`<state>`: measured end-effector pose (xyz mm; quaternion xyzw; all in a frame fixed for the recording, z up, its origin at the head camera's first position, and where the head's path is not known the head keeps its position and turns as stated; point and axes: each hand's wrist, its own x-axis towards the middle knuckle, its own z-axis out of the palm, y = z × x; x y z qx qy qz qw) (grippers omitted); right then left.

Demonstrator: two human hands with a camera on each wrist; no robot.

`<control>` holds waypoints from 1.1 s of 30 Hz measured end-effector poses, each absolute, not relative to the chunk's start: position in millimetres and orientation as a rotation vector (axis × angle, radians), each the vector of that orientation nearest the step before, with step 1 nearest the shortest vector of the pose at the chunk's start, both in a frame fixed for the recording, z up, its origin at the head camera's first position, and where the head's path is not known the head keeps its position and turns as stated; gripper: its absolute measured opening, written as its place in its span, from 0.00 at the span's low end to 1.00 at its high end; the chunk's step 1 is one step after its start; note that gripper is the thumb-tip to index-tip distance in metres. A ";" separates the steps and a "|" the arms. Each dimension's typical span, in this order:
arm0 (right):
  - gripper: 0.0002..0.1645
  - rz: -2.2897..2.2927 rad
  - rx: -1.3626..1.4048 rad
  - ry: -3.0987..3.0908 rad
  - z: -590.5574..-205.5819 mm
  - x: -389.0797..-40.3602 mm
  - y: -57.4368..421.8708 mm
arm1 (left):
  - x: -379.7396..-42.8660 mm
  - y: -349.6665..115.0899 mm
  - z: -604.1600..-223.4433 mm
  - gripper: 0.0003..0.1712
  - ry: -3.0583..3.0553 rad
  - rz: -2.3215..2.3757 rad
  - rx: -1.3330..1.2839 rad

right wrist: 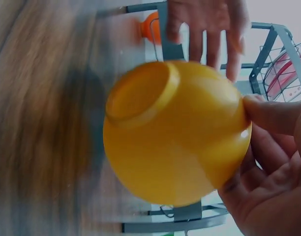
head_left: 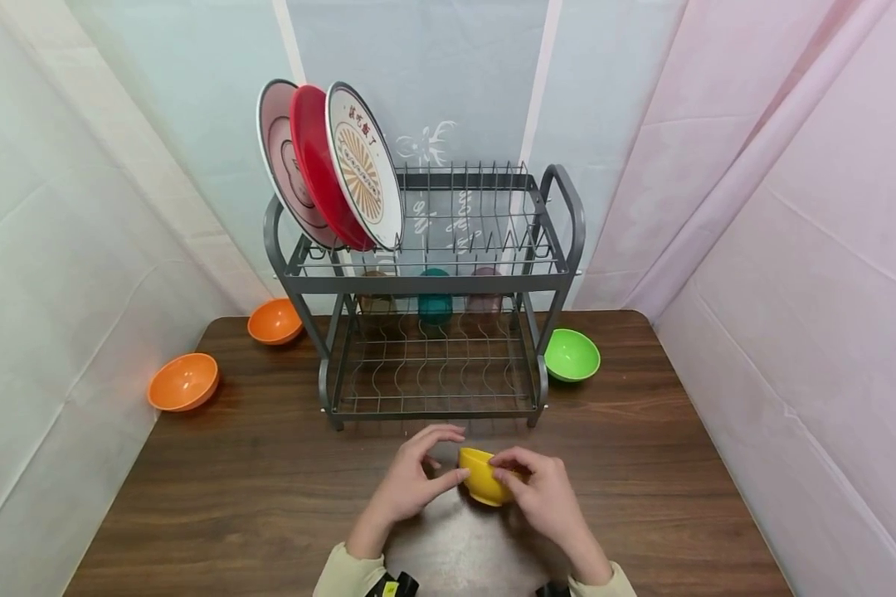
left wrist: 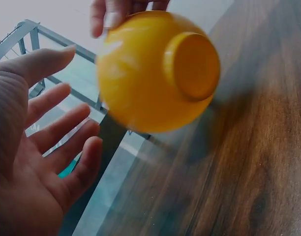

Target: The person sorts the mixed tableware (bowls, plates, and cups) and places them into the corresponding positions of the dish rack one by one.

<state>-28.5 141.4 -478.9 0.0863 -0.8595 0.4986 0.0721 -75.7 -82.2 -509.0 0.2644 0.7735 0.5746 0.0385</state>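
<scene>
- The right hand gripped the yellow bowl at its right edge, pinching the rim between thumb and fingers.
- The yellow bowl was tilted, its round foot facing both wrist cameras; it was held on the near side of the dish rack, between the two hands, and appeared to be off the wood.
- The left hand was open and held nothing; its fingers were spread and loosely bent, with the thumb tip just beside the bowl's left edge. In the left wrist view a gap showed between them.
- Cream sleeves covered the forearms, and a black strap showed at the left wrist.
- The two-tier dish rack, of grey metal, stood on the dark wooden table.
- Three plates leaned in the left part of its upper tier: a dark-rimmed pink plate, a red plate and a white plate with a sunburst and Chinese characters.
- Behind the upper tier's front bar, a brownish cup, a teal cup and a pinkish cup showed partly hidden.
- Two orange bowls sat left of the rack, and a green bowl just beside its right side.
- Pale curtains hung around the table.
</scene>
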 end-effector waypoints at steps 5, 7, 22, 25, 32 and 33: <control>0.12 1.610 0.366 -2.567 -474.4 -31.2 140.5 | -74.1 -81.9 -509.8 0.14 2.386 1.688 0.890; 0.11 1.660 0.392 -2.548 -473.5 -32.5 141.1 | -73.3 -82.5 -508.9 0.11 2.406 1.690 0.922; 0.08 1.805 0.390 -2.430 -461.9 -37.2 136.0 | -68.4 -81.7 -485.8 0.08 2.506 1.930 1.098; 0.09 1.852 0.381 -2.337 -471.6 -39.3 139.3 | -66.1 -78.9 -468.7 0.09 2.549 1.965 1.142; 0.11 1.964 0.257 -2.184 -477.9 -37.8 149.6 | -77.7 -77.6 -467.2 0.09 2.583 1.986 1.215; 0.11 1.963 0.233 -2.183 -478.3 -37.9 151.2 | -80.5 -78.0 -468.7 0.08 2.612 1.959 1.235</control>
